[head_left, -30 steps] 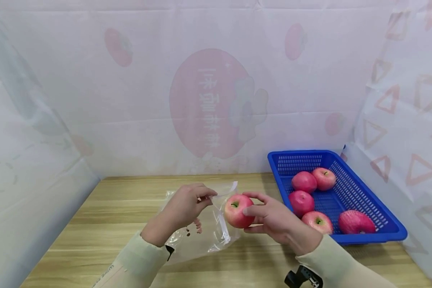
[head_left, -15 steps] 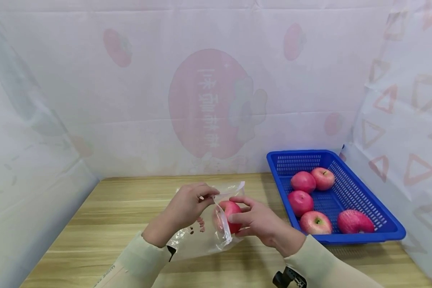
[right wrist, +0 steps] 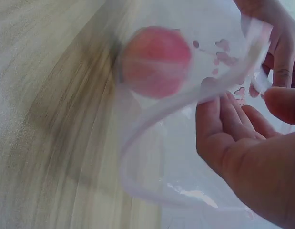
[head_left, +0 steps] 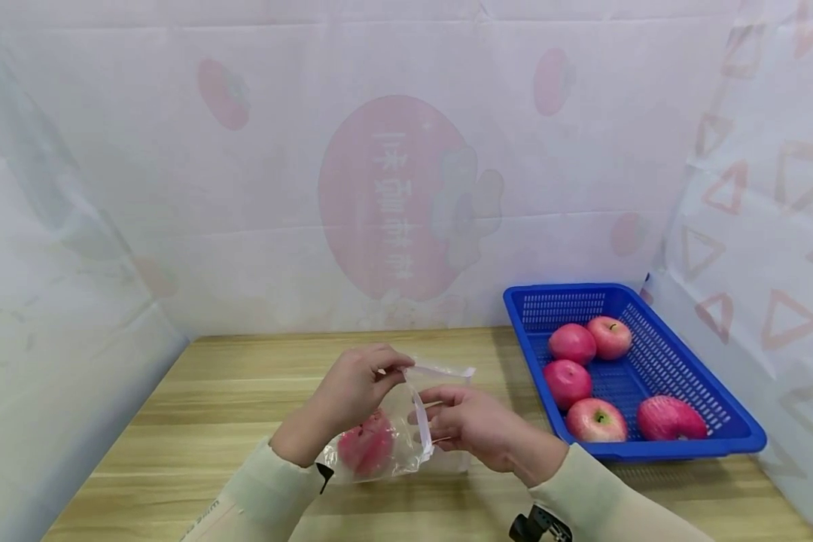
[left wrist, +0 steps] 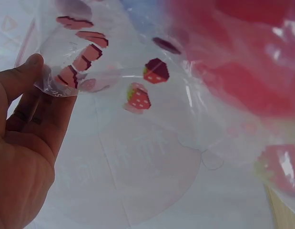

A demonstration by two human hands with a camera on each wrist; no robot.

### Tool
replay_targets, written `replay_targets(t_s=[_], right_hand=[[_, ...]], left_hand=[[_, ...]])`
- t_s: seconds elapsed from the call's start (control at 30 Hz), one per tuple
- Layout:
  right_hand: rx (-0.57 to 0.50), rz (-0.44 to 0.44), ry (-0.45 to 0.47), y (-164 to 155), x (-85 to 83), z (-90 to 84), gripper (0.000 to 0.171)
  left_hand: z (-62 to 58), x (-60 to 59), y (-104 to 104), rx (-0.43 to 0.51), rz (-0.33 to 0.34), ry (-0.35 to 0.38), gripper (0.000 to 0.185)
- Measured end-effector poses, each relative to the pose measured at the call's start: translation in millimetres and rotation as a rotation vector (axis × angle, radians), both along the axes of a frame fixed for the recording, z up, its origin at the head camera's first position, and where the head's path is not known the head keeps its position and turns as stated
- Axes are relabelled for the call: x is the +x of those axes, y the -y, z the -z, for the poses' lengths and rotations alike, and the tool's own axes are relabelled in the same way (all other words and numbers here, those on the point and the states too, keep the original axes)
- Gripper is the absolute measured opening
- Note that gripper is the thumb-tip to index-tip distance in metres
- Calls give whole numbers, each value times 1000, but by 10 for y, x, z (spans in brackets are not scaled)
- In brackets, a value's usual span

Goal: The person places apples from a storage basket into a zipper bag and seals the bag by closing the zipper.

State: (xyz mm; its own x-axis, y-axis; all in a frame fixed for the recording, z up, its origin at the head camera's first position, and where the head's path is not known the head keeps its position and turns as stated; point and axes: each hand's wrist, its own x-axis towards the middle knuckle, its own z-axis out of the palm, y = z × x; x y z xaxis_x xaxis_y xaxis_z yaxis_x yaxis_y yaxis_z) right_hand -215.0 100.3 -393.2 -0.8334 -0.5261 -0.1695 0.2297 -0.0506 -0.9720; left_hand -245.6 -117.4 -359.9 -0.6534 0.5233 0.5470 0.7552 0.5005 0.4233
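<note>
Pale printed cloth (head_left: 176, 181) is hanging behind a wood-grain tabletop (head_left: 244, 361). From the head, a round red apple (head_left: 366, 446) is lying inside a clear plastic bag (head_left: 405, 450), leftward of the fingertips of the right hand (head_left: 474, 425) and nearer the left hand (head_left: 359, 388); no long axis is showing. A blue perforated plastic basket (head_left: 677, 450) is holding more apples at right.

From the left wrist, the left thumb and fingers are pinching the bag's edge, and printed strawberries (left wrist: 138, 97) are showing; the red beyond is blurring.

From the right wrist, a gap is separating the apple from the right fingers, which are extending side by side, thumb apart, holding nothing; whether they are touching plastic, one cannot tell.
</note>
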Motion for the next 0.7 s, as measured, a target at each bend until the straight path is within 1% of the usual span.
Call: replay_targets(t_s=[0.27, 0.43, 0.57, 0.7], right_hand=[[41, -18, -58, 4, 33, -60, 39], [72, -11, -122, -54, 50, -111, 39], [170, -16, -219, -236, 49, -252, 37], [301, -39, -295, -583, 36, -488, 39]], left_hand=[[-60, 27, 25, 25, -10, -27, 20], [-65, 16, 40, 43, -10, -46, 22], [-52, 3, 40, 60, -1, -53, 22], [-45, -1, 41, 68, 19, -59, 21]])
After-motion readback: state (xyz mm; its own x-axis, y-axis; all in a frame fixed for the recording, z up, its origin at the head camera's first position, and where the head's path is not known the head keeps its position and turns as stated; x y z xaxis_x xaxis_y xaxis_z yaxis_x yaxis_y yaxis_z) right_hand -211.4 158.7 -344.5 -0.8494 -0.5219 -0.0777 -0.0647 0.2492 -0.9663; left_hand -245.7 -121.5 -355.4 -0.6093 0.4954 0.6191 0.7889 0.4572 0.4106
